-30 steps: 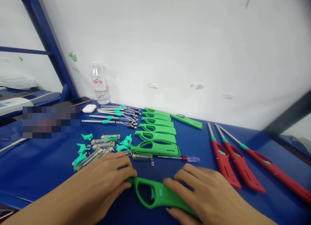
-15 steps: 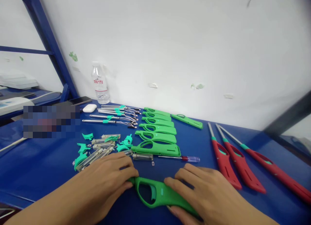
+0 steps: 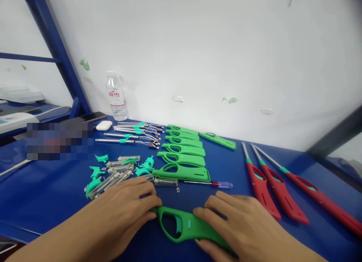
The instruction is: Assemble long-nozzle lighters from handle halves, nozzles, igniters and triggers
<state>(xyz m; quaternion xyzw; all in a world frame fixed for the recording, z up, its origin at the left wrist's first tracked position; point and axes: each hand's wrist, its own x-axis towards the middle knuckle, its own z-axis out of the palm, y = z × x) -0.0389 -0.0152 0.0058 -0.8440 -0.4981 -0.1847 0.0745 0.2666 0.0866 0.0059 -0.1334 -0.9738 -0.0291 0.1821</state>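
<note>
Both hands rest on a green lighter handle (image 3: 186, 226) lying flat on the blue worktop (image 3: 45, 194), at about 6 o'clock in the head view, nearest the person. The left hand (image 3: 124, 209) presses its fingertips against the handle's front end, just by the finger loop; the right hand (image 3: 240, 220) lies over the rear grip, fingers spread on top and thumb under the near edge. Neither is closed around it, so both are open and simply bearing down on the shell.

The handle looks like thin moulded plastic: light, stiff, smooth enough to skid on the worktop covering (so pinning it at both ends makes sense). The loop opening and the long rear grip look like the soundest places to take hold; the edges of the shell would likely flex or spring apart if squeezed hard.

At 12 o'clock from the handle lies a row of green shells (image 3: 183, 156), with a small screwdriver (image 3: 210, 184) just beside the nearest one. At 10 o'clock sits a scatter of teal triggers and clear tubes (image 3: 115, 171), and beyond them metal nozzle rods (image 3: 127, 135). At 2 o'clock, well apart, lie 3 red lighters (image 3: 279, 198). A water bottle (image 3: 115, 98) stands by the wall at 11 o'clock.
</note>
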